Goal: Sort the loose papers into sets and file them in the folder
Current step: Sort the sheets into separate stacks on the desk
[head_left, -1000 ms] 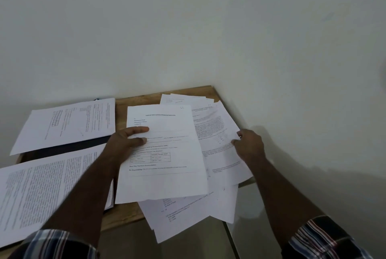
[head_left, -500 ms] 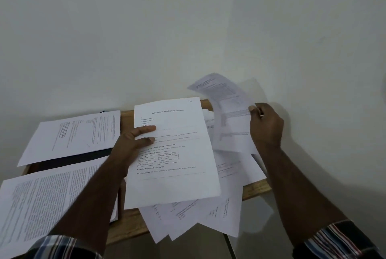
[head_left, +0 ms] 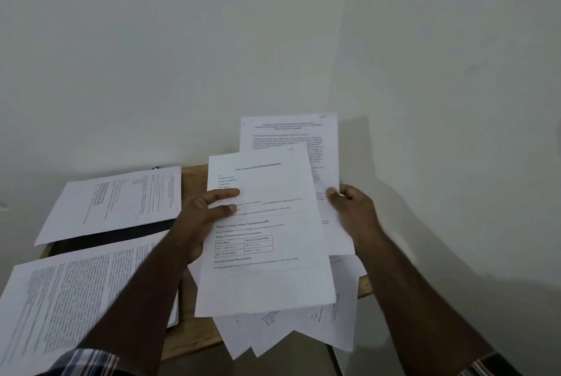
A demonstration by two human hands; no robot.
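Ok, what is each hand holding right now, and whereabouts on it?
Left hand grips the table-printed sheet at its left edge, thumb on top. Right hand pinches the text sheet behind it at its right edge.

A small wooden worktop (head_left: 194, 175) stands pushed into a corner where two plain, pale off-white walls (head_left: 182, 41) meet. The light is dim and even, and soft shadows fall on the right-hand wall (head_left: 455, 72). Below the worktop's front edge a pale floor (head_left: 303, 357) shows, crossed by one dark line
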